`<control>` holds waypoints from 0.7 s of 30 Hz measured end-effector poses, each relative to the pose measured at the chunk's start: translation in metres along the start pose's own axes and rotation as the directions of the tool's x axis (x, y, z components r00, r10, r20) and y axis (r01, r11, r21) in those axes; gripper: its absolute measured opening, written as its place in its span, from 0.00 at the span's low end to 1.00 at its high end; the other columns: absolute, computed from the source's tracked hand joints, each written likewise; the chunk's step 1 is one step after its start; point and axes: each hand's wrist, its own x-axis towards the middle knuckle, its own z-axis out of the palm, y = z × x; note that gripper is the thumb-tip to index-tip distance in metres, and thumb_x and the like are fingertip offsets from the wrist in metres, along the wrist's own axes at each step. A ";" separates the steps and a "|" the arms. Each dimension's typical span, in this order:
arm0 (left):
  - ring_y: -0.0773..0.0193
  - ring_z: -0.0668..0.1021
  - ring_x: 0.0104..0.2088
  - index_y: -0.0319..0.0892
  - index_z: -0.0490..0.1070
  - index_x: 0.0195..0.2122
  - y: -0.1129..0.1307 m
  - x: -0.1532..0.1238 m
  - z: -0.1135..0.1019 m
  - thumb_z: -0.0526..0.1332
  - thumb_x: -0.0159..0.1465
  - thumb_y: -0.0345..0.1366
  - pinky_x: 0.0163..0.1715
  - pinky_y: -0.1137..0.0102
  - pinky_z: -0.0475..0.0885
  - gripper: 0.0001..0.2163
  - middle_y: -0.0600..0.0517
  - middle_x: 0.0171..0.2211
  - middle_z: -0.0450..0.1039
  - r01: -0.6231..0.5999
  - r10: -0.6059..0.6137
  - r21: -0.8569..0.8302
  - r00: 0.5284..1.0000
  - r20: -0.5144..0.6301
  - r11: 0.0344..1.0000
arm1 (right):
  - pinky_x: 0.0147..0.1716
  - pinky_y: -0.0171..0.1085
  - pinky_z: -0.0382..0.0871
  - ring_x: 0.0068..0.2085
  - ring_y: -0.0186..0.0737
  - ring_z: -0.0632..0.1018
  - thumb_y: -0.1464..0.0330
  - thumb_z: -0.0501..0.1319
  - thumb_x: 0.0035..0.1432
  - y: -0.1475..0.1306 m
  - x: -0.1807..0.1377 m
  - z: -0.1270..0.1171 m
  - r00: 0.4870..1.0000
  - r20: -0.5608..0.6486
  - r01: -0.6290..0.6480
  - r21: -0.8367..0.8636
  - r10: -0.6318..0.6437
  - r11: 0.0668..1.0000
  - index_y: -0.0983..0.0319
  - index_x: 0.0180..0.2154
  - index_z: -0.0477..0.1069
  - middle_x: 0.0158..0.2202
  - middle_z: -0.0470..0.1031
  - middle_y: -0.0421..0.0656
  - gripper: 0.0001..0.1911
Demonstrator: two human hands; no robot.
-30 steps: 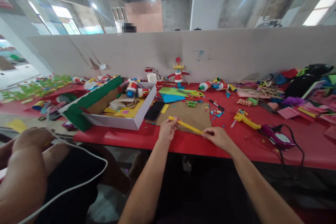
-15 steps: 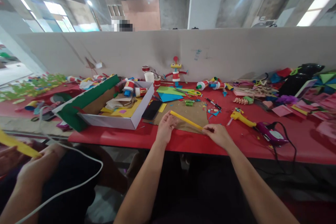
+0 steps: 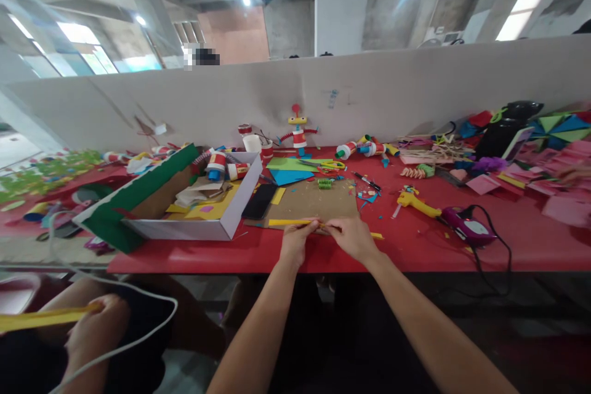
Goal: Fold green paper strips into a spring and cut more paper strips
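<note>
A long yellow paper strip (image 3: 289, 222) lies across the near edge of a brown cardboard sheet (image 3: 314, 201) on the red table (image 3: 415, 246). My left hand (image 3: 295, 241) is closed on the strip near its middle. My right hand (image 3: 352, 236) is closed on it just to the right, close beside the left. The strip's right end (image 3: 377, 236) sticks out past my right hand.
A white box with a green lid (image 3: 152, 203) holds paper scraps at left, a black phone (image 3: 260, 201) beside it. Scissors (image 3: 333, 165), a yellow glue gun (image 3: 415, 202), a purple tool with cord (image 3: 466, 226) and a paper robot (image 3: 298, 129) lie around. Another person's hand (image 3: 99, 326) holds a yellow strip at bottom left.
My hands have come together toward the strip's middle; before they held it near its two ends. The strip now lies flatter. The view shifted right, and the neighbour's hand dropped lower.
</note>
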 end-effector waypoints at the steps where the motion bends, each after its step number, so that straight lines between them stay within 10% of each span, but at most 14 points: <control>1: 0.66 0.76 0.26 0.37 0.77 0.24 0.001 0.000 -0.002 0.71 0.39 0.34 0.33 0.70 0.69 0.11 0.50 0.22 0.76 -0.003 0.003 -0.014 1.000 -0.011 1.000 | 0.25 0.33 0.57 0.31 0.36 0.76 0.65 0.55 0.58 -0.001 0.000 -0.002 1.000 -0.018 0.020 -0.018 -0.020 1.000 0.53 0.31 0.76 0.31 0.78 0.37 0.10; 8: 0.71 0.72 0.23 0.38 0.76 0.25 0.030 0.002 -0.048 0.71 0.40 0.35 0.26 0.75 0.65 0.11 0.53 0.21 0.73 -0.063 0.067 0.025 0.979 -0.193 0.998 | 0.35 0.36 0.56 0.34 0.36 0.75 0.70 0.56 0.58 0.021 -0.004 -0.008 0.962 -0.163 0.189 -0.192 -0.221 0.963 0.57 0.34 0.75 0.31 0.79 0.39 0.09; 11: 0.67 0.74 0.26 0.40 0.75 0.27 0.046 0.000 -0.058 0.67 0.47 0.37 0.30 0.70 0.68 0.07 0.52 0.23 0.74 -0.248 0.356 0.309 0.860 -0.367 0.918 | 0.37 0.37 0.54 0.35 0.37 0.73 0.72 0.55 0.59 0.029 -0.003 -0.003 0.939 -0.213 0.203 -0.286 -0.268 0.937 0.58 0.36 0.74 0.32 0.78 0.41 0.10; 14: 0.60 0.75 0.37 0.45 0.76 0.32 0.051 -0.007 -0.042 0.61 0.55 0.36 0.43 0.63 0.66 0.06 0.50 0.33 0.77 -0.452 0.678 0.774 0.734 0.039 0.444 | 0.39 0.39 0.53 0.36 0.38 0.72 0.72 0.52 0.61 0.025 0.002 0.002 0.924 -0.224 0.215 -0.368 -0.310 0.905 0.60 0.38 0.73 0.31 0.77 0.43 0.11; 17: 0.58 0.73 0.45 0.47 0.75 0.40 0.040 -0.013 -0.011 0.59 0.57 0.30 0.50 0.60 0.60 0.11 0.49 0.41 0.76 -0.622 0.485 0.783 0.675 0.556 -0.031 | 0.39 0.39 0.53 0.34 0.37 0.71 0.71 0.50 0.62 0.016 0.008 0.007 0.903 -0.197 0.275 -0.415 -0.380 0.867 0.61 0.36 0.72 0.29 0.76 0.43 0.12; 21: 0.60 0.76 0.37 0.43 0.74 0.38 0.020 -0.010 0.009 0.53 0.60 0.28 0.45 0.60 0.61 0.12 0.48 0.36 0.77 -0.564 0.411 0.778 0.663 0.626 -0.276 | 0.39 0.40 0.53 0.32 0.36 0.70 0.71 0.50 0.62 0.013 0.013 0.014 0.887 -0.171 0.322 -0.440 -0.430 0.839 0.61 0.36 0.71 0.28 0.75 0.42 0.11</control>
